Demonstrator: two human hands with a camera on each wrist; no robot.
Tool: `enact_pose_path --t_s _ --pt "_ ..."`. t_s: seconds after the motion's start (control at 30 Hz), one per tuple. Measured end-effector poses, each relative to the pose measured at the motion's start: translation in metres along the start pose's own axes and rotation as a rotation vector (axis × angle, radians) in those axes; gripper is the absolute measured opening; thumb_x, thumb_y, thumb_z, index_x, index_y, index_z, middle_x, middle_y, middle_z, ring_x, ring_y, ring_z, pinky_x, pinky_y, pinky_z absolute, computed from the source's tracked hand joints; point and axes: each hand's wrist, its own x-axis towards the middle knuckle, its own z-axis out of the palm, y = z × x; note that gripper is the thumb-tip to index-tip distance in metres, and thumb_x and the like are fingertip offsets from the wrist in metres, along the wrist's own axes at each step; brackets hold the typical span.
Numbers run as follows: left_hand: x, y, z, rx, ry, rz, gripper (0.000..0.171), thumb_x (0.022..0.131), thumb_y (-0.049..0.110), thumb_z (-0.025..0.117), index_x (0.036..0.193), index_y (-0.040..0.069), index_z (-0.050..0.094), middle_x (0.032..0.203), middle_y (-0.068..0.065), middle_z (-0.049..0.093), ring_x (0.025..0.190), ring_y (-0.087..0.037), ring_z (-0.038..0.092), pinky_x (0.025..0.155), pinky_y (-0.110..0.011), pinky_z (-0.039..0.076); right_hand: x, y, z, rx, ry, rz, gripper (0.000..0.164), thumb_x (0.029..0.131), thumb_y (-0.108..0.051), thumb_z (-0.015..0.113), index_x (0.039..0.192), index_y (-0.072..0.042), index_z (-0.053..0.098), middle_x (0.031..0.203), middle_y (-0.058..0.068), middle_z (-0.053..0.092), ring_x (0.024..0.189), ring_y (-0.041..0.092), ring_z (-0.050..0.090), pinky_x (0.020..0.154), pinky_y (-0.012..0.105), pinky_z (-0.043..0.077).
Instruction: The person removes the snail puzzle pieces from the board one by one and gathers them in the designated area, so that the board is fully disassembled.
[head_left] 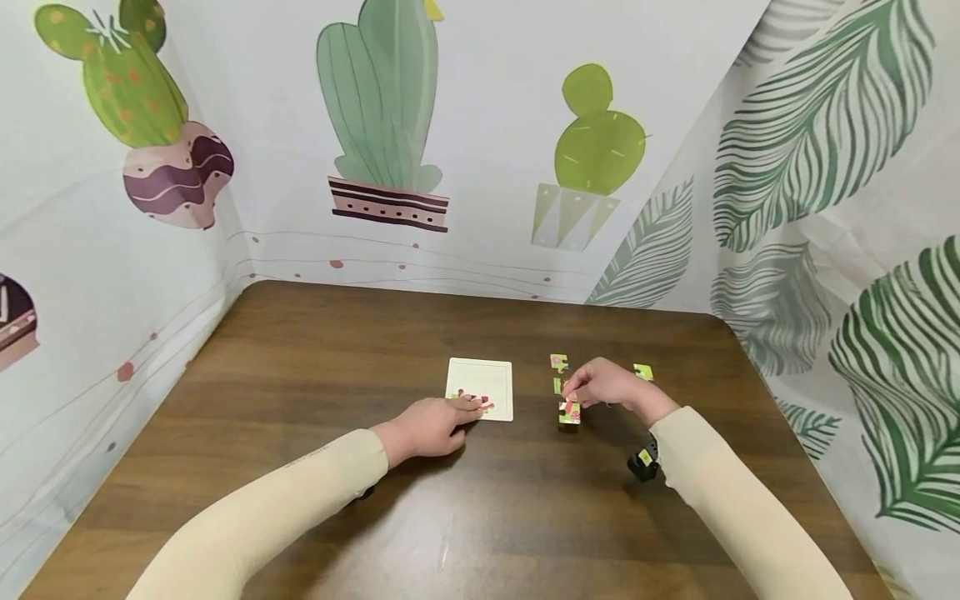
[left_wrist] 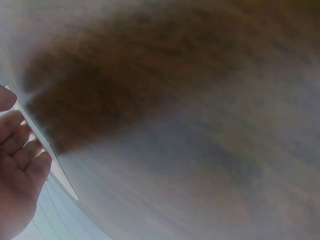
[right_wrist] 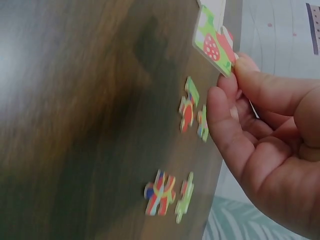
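Observation:
My right hand pinches a puzzle piece between thumb and fingertips, holding it over the table. In the right wrist view this piece is green with a red, white-spotted shape, and it tilts away from the fingers. My left hand rests its extended fingers on a square cream puzzle board. Partly covered by those fingers, red and green puzzle pieces lie along the board's near side. At the edge of the left wrist view, the left hand's fingers lie along the board's rim.
Beyond the right hand are loose puzzle pieces, with another green one farther right. Several more, among them a striped piece, show in the right wrist view. The brown wooden table meets a wall printed with cacti.

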Motion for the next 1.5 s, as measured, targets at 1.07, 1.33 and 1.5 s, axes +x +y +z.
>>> enact_pose_path --t_s 1.07,1.33,1.5 --pt "0.001 0.003 -0.002 0.014 -0.006 -0.011 0.051 0.094 0.014 0.057 0.144 0.008 0.060 0.151 -0.010 0.059 0.140 -0.024 0.057 0.105 -0.043 0.054 -0.068 0.087 -0.047 -0.052 -0.041 0.004 0.018 0.093 0.001 0.068 0.101 0.016 0.072 0.094 0.017 0.077 0.080 0.008 0.066 0.075 0.034 0.063" --pt "0.001 0.003 -0.001 0.018 0.012 -0.003 0.051 0.091 0.012 0.059 0.142 0.008 0.062 0.149 -0.008 0.061 0.138 -0.022 0.059 0.103 -0.042 0.055 -0.074 0.107 -0.055 0.052 -0.046 0.051 0.026 0.094 0.000 0.067 0.108 0.021 0.067 0.095 0.009 0.078 0.077 0.000 0.064 0.071 0.023 0.059" --pt "0.001 0.003 -0.002 0.011 -0.010 -0.017 0.051 0.093 0.014 0.057 0.144 0.008 0.060 0.151 -0.010 0.058 0.141 -0.023 0.057 0.107 -0.042 0.054 -0.071 0.112 -0.057 0.023 -0.047 0.033 0.025 0.092 0.000 0.070 0.105 0.021 0.068 0.092 0.010 0.078 0.077 0.001 0.065 0.072 0.024 0.059"
